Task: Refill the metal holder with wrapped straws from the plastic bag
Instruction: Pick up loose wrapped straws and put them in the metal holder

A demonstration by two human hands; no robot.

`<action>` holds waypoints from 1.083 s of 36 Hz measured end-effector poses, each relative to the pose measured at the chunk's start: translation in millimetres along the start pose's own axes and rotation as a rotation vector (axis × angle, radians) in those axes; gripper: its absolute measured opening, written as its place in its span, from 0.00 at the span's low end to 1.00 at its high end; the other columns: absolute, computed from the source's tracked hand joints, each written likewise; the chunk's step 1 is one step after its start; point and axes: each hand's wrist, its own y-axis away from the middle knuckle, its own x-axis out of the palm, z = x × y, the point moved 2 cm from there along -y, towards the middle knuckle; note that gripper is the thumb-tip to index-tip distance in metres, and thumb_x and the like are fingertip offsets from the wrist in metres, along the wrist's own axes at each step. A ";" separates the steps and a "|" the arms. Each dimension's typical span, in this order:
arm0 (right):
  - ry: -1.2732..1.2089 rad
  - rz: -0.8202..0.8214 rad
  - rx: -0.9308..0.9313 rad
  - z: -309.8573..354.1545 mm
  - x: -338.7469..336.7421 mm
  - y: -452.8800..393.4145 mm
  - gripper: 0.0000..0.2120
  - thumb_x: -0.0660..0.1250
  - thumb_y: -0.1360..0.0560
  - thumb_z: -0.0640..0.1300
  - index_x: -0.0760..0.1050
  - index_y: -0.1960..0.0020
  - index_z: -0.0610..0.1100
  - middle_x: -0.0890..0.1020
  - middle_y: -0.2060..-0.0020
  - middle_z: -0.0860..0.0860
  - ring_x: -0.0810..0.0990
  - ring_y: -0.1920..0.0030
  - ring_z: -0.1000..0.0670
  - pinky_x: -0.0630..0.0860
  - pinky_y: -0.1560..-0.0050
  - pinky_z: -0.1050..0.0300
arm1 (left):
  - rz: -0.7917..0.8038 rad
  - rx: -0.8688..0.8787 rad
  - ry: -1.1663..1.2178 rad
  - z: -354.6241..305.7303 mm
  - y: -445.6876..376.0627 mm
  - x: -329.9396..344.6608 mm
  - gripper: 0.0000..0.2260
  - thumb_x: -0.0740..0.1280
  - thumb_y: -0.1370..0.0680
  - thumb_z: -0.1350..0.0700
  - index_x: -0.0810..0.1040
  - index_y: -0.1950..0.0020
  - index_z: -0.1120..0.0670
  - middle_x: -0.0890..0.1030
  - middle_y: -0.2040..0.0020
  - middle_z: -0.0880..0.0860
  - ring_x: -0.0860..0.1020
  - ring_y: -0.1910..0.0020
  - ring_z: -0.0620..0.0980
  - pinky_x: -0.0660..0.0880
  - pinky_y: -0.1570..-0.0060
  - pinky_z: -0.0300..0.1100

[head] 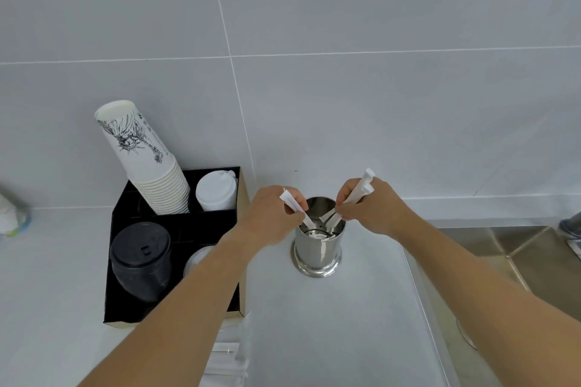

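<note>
A shiny metal holder [318, 253] stands upright on the white counter against the wall. My left hand [269, 214] is at its left rim, pinching a white wrapped straw [294, 204] whose lower end dips into the holder. At the right rim, my right hand [374, 206] grips two or three wrapped straws [361, 190], tilted with their lower ends inside. A few straw ends lie low inside the holder. The clear plastic bag of straws [228, 355] lies on the counter near the bottom edge, partly hidden under my left forearm.
A black cardboard organiser [116, 261] stands to the left with a tilted stack of paper cups [147, 163], white lids [216, 191] and black lids [141, 261]. A steel sink [518, 261] lies to the right. A tiled wall rises behind.
</note>
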 end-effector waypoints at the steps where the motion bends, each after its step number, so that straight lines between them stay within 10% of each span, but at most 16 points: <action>1: 0.034 0.004 0.005 -2.3 2.3 -0.7 0.05 0.70 0.34 0.37 0.80 0.65 0.46 0.82 0.71 0.52 0.76 0.74 0.58 0.68 0.76 0.68 | 0.004 -0.005 0.002 3.3 -0.4 2.9 0.06 0.69 0.29 0.63 0.82 0.61 0.51 0.76 0.70 0.45 0.72 0.72 0.43 0.67 0.75 0.30; 13: 0.435 0.142 -0.098 -12.2 28.4 -3.7 0.02 0.70 0.30 0.39 0.81 0.59 0.44 0.80 0.66 0.48 0.75 0.69 0.49 0.70 0.70 0.62 | 0.115 0.067 -0.122 27.4 2.6 34.7 0.07 0.67 0.27 0.60 0.82 0.61 0.50 0.83 0.62 0.47 0.78 0.64 0.46 0.77 0.68 0.43; 19: 0.665 0.230 -0.184 -3.5 33.1 -2.7 0.06 0.63 0.28 0.40 0.79 0.58 0.44 0.80 0.64 0.48 0.74 0.67 0.49 0.67 0.72 0.62 | 0.132 0.106 -0.146 26.4 2.1 37.7 0.06 0.67 0.26 0.60 0.82 0.60 0.52 0.79 0.66 0.43 0.75 0.65 0.40 0.69 0.69 0.30; 39: 0.411 0.197 -0.224 -15.9 25.7 12.7 0.10 0.65 0.24 0.39 0.84 0.48 0.47 0.87 0.53 0.53 0.84 0.51 0.53 0.78 0.47 0.57 | 0.130 0.074 -0.087 33.1 5.3 35.9 0.05 0.70 0.25 0.59 0.83 0.54 0.49 0.83 0.57 0.46 0.79 0.60 0.41 0.77 0.57 0.34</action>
